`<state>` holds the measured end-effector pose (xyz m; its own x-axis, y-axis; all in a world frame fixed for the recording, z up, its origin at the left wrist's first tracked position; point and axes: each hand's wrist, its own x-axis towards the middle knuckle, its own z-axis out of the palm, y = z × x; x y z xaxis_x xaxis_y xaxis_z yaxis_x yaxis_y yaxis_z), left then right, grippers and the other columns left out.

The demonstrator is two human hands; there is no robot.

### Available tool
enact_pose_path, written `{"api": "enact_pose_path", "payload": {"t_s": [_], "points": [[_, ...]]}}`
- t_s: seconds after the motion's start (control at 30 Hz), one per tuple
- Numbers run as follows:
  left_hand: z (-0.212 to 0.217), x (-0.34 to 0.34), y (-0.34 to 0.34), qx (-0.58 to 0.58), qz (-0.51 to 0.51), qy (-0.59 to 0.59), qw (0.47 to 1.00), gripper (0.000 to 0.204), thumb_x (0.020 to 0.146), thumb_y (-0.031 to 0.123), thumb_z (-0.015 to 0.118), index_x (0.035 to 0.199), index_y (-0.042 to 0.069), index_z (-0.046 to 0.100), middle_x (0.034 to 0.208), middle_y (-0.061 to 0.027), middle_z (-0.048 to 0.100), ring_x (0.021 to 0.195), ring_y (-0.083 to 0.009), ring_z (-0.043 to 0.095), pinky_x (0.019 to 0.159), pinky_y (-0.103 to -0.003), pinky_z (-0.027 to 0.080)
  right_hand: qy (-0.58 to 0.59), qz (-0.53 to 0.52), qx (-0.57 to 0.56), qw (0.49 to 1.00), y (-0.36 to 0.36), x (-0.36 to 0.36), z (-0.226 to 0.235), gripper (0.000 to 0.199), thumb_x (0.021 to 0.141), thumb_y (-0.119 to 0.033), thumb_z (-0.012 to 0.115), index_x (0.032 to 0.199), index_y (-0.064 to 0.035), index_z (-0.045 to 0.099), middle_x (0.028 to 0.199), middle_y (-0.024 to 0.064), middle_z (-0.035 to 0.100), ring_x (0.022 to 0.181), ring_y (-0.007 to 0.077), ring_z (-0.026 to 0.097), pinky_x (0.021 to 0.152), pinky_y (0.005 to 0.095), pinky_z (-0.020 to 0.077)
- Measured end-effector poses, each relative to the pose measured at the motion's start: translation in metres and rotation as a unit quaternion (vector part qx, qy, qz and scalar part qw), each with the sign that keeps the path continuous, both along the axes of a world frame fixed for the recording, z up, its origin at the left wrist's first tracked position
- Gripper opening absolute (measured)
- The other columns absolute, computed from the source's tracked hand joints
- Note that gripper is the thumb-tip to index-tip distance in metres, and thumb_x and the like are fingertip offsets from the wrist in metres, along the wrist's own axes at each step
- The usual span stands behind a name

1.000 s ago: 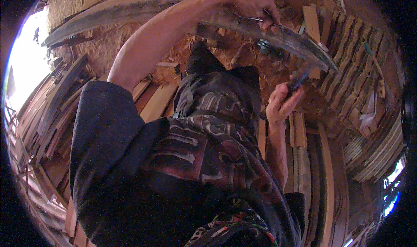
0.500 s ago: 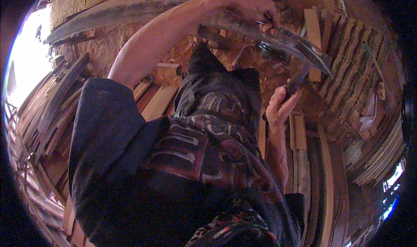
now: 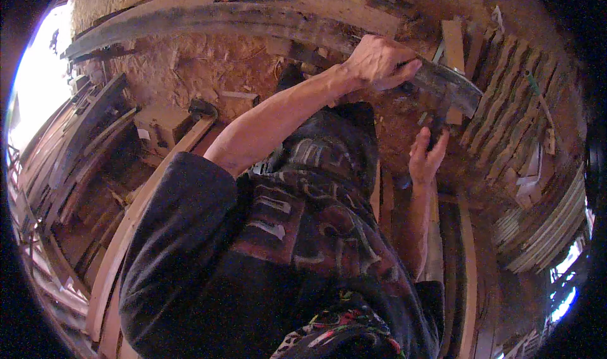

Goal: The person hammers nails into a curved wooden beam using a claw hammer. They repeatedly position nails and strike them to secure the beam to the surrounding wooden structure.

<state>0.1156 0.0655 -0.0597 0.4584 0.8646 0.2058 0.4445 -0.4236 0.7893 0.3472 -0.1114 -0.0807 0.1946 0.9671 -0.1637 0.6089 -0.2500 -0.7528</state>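
Observation:
A long, dark, weathered wooden plank (image 3: 208, 19) stretches across the far side, its right end jutting past my hands. My left hand (image 3: 382, 63) is closed over the plank near that end, knuckles up and thumb pointing right. My right hand (image 3: 427, 155) is lower and to the right, below the plank's end, with its fingers bent around a dark-handled tool (image 3: 435, 124). Motion blur and shadow hide the kind of tool; its upper part reaches toward the plank's underside. What lies under my left fingers is hidden.
Wavy-edged boards (image 3: 506, 100) lie on the dirt floor (image 3: 208, 68) at the right. Stacked timber (image 3: 69, 150) fills the left side, beside a long pale board (image 3: 136, 217). A cardboard-coloured box (image 3: 161, 124) stands near it. More long planks (image 3: 468, 258) lie at the right.
My left hand has come nearer and turned knuckles up; the thin piece earlier at its fingertips no longer shows. The plank's end has turned, showing its broad face. My right hand has shifted slightly right.

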Motion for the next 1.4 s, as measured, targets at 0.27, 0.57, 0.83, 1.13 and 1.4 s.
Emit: {"api": "enact_pose_path", "payload": {"t_s": [0.27,0.57,0.83,1.13,1.4], "points": [[-0.018,-0.002,-0.011,0.112,-0.020,-0.034,0.993,0.028,0.090,0.030,0.061,0.071,0.010,0.063,0.063,-0.0090,0.059,0.059,-0.0323,0.061,0.053,-0.045,0.049,-0.038,0.077,0.018,0.996,0.026,0.019,0.014,0.050,0.100,-0.031,0.058,0.134,0.0036,0.044,0.091,0.0071,0.058,0.065,0.0140,0.049,0.057,0.0287,0.0410],[-0.008,-0.004,-0.023,0.173,-0.052,-0.034,0.983,0.019,0.086,0.028,0.065,0.075,0.012,0.063,0.067,-0.0048,0.061,0.058,-0.0285,0.060,0.053,-0.041,0.051,-0.117,0.138,-0.072,0.981,0.061,0.053,0.055,0.059,0.097,-0.042,0.060,0.127,0.0088,0.055,0.123,0.0284,0.061,0.116,0.0415,0.057,0.105,0.0481,0.0396],[-0.024,-0.027,-0.002,0.184,-0.027,-0.046,0.981,0.020,0.085,0.025,0.066,0.073,0.010,0.059,0.066,-0.0058,0.058,0.059,-0.0298,0.060,0.054,-0.041,0.051,-0.072,0.215,-0.100,0.969,0.119,0.028,0.057,0.048,0.094,-0.040,0.064,0.127,-0.0055,0.058,0.119,0.0233,0.064,0.109,0.0396,0.062,0.098,0.0468,0.0470],[0.044,-0.061,-0.048,-0.041,0.111,-0.170,0.978,0.025,0.095,0.027,0.058,0.087,0.003,0.057,0.072,-0.0106,0.054,0.069,-0.0281,0.059,0.066,-0.038,0.047,-0.184,0.299,-0.050,0.935,0.155,0.044,0.059,0.044,0.094,-0.038,0.064,0.129,-0.0119,0.056,0.124,0.0202,0.064,0.111,0.0393,0.062,0.094,0.0456,0.0503],[0.043,-0.075,0.019,-0.127,0.188,-0.325,0.918,0.027,0.106,0.020,0.044,0.100,-0.002,0.058,0.091,-0.0098,0.068,0.093,-0.0189,0.066,0.089,-0.032,0.050,-0.155,0.222,-0.154,0.950,0.128,0.030,0.060,0.055,0.095,-0.044,0.061,0.130,-0.0010,0.057,0.129,0.0242,0.060,0.123,0.0405,0.055,0.107,0.0447,0.0404]]}}
